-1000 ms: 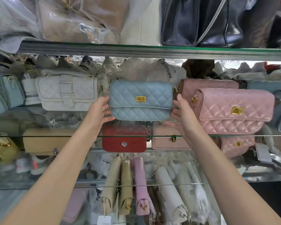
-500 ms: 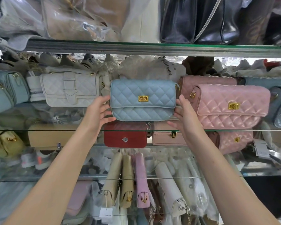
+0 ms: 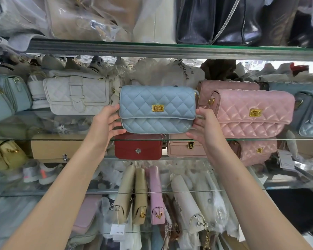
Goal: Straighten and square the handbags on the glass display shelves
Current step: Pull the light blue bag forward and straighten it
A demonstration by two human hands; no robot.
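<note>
Gripping with left hand and right hand, fingers curled round the 2 ends of the blue bag. Held upright and level, clasp outward, just over the glass shelf; resting or lifted, cannot tell. Flanked by white bag and pink bag.

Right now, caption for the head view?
Left hand and right hand hold a blue bag on a glass shelf beside a pink bag.

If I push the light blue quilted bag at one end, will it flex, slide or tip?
Probably stiff: the light blue quilted bag holds its boxy shape. It may slide on the smooth glass shelf. Tipping seems unlikely, being wide and low.
</note>
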